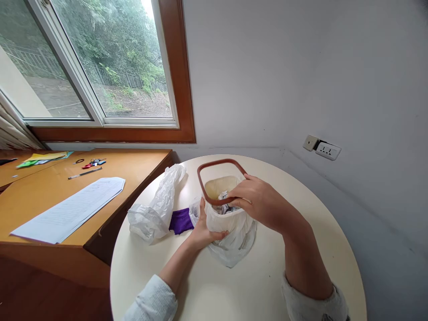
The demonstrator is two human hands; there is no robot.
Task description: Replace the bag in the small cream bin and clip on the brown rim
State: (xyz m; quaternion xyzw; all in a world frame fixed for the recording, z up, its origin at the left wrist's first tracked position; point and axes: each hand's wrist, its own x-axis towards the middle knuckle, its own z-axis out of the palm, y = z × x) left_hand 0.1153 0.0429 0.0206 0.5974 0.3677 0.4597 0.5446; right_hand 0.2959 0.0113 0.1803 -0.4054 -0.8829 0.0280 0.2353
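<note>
Found printed sheets (pixel 72 209) lying on wooden desk (pixel 143 161), with pen (pixel 84 173) and keys (pixel 96 163) beyond. Noted wood-framed window (pixel 117 58) above desk, curtain (pixel 12 127) at its left, socket plate (pixel 328 150) on right-hand wall (pixel 377 102).

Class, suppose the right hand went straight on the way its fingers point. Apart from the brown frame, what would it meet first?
Probably the left hand, which grips the bin on its left side; the right hand might pass above it, though, as depth is unclear here.

right hand (pixel 259 196) holds brown ring (pixel 217 202) above bag-lined bin (pixel 217 220); left hand (pixel 199 234) clasps bin
</note>
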